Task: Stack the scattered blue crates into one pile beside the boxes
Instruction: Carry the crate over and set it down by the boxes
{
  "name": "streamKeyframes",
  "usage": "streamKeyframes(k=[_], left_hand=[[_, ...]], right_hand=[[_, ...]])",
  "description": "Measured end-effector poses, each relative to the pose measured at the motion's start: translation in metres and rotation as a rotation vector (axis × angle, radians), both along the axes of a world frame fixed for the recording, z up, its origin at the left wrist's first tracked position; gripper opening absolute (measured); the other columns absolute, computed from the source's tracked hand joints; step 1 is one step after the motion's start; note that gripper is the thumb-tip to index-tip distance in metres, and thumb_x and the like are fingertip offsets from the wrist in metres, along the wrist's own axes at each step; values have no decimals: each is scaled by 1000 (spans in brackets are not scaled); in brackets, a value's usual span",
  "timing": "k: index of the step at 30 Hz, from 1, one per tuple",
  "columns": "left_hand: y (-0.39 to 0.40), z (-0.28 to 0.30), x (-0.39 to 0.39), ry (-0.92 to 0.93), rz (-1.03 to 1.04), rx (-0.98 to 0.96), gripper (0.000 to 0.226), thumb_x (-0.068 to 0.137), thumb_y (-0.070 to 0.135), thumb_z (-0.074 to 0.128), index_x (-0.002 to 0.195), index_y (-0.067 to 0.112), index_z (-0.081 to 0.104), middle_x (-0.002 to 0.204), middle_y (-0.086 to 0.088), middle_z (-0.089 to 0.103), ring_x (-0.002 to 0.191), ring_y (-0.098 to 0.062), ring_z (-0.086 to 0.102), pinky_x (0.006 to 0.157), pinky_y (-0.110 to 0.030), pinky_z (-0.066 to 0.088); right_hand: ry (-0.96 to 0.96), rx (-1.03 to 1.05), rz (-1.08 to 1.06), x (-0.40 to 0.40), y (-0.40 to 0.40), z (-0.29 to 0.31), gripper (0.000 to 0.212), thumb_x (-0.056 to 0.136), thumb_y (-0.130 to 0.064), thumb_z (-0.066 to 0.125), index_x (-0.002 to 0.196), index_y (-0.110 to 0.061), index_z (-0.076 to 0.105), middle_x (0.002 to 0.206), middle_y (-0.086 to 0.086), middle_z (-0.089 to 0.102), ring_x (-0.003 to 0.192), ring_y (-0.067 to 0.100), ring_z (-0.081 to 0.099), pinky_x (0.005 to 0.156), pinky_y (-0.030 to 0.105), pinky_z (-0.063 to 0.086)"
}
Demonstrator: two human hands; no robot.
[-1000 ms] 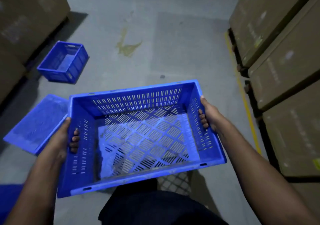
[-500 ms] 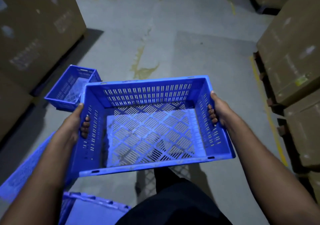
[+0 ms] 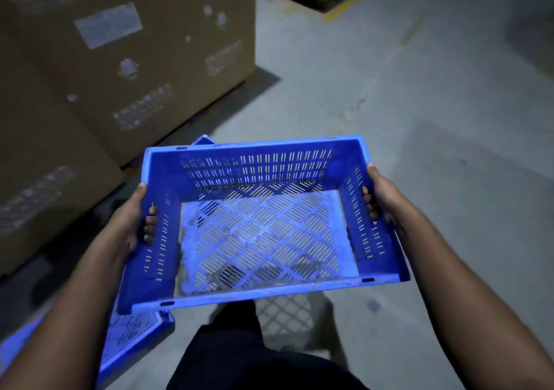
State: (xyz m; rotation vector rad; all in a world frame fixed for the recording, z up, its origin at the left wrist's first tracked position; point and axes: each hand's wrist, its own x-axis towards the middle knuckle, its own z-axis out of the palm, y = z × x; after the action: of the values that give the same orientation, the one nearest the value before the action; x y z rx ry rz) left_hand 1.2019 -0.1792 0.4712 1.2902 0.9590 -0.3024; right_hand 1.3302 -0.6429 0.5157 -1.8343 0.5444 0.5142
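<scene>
Two hands hold one blue crate [image 3: 263, 224] in the air above the concrete floor [image 3: 389, 96]. At far left, large cardboard boxes [image 3: 126, 54] with pale labels stand stacked on the floor. Below them, at the lower left, part of another blue crate [image 3: 132, 332] lies on the floor, partly hidden under the held one and the left forearm. The left hand [image 3: 129, 221] grips the held crate's left wall, thumb on the rim and fingers [image 3: 150, 221] curled through the handle slot into the inside. The crate is upright and empty, its slotted bottom showing. The right hand [image 3: 382, 197] grips the right wall the same way, fingers curled inside. A yellow line [image 3: 353, 0] runs across the floor at the upper right.
</scene>
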Motion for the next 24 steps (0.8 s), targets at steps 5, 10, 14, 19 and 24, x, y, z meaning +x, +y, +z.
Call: streamKeyframes(k=[5,10,14,19,24], left_hand=[[81,-42,104,0,184,-22,61,87,76,34,63,20,36,40,5,27,28,-10,20,36,-13,19],[153,-78,183,35,357,-7,61,87,76,36,62,21,38,41,5,29,30,-10,22,35,-15,19],[193,-120,230,93,531,21,61,86,77,38,62,21,41,43,4,32,33,-12,23,36,-18,20],[231,-212,287,151,716,84,59,92,71,34,64,20,46,45,3,39,33,-14,29,41,-20,24],[267,-328,330,189,812,137,51,102,53,29,74,16,50,58,-6,46,34,-15,38,40,-20,31]], right_hand=[[0,-42,162,174,112,-40,61,89,-74,34,62,-20,41,48,0,37,31,15,30,37,16,22],[-6,-87,307,320,224,-76,63,90,-73,34,62,-18,43,42,0,35,29,15,28,37,17,23],[-1,-120,447,419,309,-114,63,93,-69,32,61,-16,44,44,3,37,29,16,30,38,21,25],[-2,-182,647,532,414,-219,58,99,-59,32,70,-13,51,55,9,42,33,18,35,39,26,30],[-54,-275,831,611,503,-349,55,92,-59,28,72,-18,59,78,16,64,56,27,54,59,43,47]])
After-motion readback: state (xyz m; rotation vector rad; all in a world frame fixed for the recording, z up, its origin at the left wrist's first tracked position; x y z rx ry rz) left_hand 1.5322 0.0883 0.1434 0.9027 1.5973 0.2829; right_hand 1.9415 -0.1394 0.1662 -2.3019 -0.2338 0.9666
